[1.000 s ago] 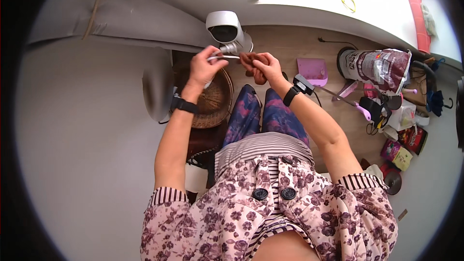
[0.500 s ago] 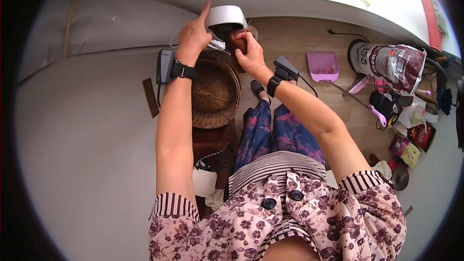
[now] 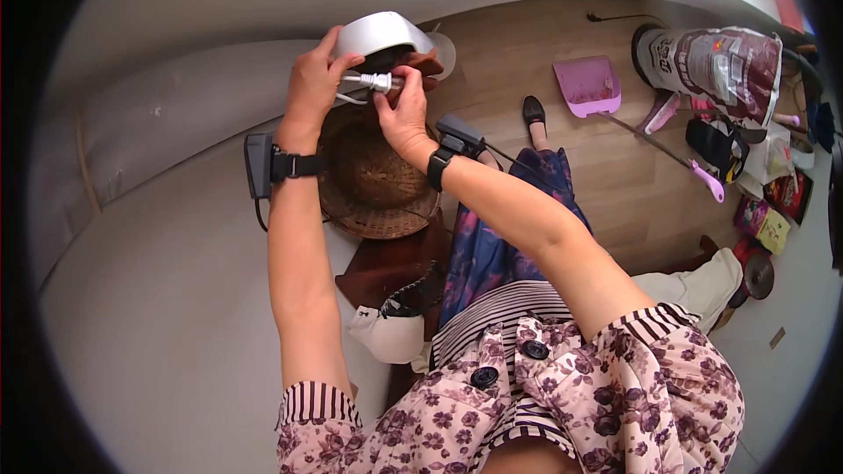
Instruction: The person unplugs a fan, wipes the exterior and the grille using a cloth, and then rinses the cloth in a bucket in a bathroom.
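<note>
Left hand [image 3: 313, 79]: grips the white device [image 3: 384, 32] by its left edge.
Right hand [image 3: 404, 120]: grasps a brown cloth [image 3: 427, 62] at the device's dark front.
White plug [image 3: 378, 82]: between both hands.
Wicker basket [image 3: 386, 226]: nearer the person.

The white device [image 3: 384, 32] before me has a smooth, glossy plastic shell; the white plug [image 3: 378, 82] near it is smooth plastic too. The reddish-brown piece [image 3: 426, 62] I hold looks soft and matt; cloth or leather, I cannot tell. The woven basket [image 3: 384, 215] is rough. The smooth floor [image 3: 500, 44] looks like wood; toward its far right corner, a bag [image 3: 716, 70] shows crinkled, shiny plastic. My blouse [image 3: 632, 386] is matt cloth.
</note>
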`<control>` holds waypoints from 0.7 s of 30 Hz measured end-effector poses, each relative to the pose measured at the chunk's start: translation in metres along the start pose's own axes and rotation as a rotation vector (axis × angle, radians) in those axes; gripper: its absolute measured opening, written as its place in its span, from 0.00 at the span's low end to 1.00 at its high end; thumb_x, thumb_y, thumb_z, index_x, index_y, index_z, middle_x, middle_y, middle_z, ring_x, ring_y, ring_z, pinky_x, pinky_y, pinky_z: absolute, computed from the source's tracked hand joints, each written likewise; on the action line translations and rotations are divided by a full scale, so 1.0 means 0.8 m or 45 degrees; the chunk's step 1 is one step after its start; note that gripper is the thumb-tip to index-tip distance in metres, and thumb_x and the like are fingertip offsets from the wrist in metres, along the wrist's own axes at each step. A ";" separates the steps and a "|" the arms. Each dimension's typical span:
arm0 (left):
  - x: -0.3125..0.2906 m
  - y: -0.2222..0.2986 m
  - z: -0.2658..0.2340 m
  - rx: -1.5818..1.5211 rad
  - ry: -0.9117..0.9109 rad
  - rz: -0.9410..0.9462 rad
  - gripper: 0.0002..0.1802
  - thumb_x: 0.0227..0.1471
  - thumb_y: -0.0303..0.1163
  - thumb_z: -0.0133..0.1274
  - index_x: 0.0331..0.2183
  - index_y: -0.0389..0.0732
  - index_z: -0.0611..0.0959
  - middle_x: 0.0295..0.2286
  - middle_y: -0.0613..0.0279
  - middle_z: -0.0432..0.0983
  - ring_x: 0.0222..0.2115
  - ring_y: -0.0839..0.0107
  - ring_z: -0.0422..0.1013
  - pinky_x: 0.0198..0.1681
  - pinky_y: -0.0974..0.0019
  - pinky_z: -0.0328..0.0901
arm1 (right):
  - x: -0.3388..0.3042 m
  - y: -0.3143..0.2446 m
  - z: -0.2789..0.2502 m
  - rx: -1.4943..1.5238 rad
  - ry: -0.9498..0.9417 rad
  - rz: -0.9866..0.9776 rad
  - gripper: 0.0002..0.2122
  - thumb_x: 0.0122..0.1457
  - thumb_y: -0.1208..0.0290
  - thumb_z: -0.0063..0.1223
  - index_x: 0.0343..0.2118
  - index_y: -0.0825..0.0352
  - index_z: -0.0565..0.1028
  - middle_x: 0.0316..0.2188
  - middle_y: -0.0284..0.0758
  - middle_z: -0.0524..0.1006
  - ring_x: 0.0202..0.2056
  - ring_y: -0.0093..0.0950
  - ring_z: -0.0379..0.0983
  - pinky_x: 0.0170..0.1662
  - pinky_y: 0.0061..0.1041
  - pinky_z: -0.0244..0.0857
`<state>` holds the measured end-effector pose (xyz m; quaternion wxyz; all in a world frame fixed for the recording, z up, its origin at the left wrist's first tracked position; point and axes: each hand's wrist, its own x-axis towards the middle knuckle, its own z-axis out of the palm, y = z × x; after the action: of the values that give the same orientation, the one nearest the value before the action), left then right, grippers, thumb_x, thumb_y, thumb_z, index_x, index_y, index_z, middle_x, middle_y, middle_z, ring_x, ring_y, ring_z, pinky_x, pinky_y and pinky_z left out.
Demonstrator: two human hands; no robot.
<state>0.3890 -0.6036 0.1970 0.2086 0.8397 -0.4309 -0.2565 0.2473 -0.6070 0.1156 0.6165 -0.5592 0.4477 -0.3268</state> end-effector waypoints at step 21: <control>0.016 0.017 -0.002 0.306 -0.010 -0.037 0.30 0.38 0.51 0.58 0.42 0.42 0.76 0.11 0.57 0.65 0.12 0.65 0.60 0.19 0.64 0.57 | 0.014 -0.062 -0.100 -0.034 -0.444 -0.353 0.13 0.43 0.84 0.45 0.34 0.64 0.69 0.34 0.38 0.69 0.38 0.36 0.65 0.45 0.26 0.60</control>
<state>0.3876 -0.6212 0.2026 0.1011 0.8638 -0.4471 -0.2092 0.1831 -0.6566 0.1647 0.6262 -0.6716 0.2574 -0.3010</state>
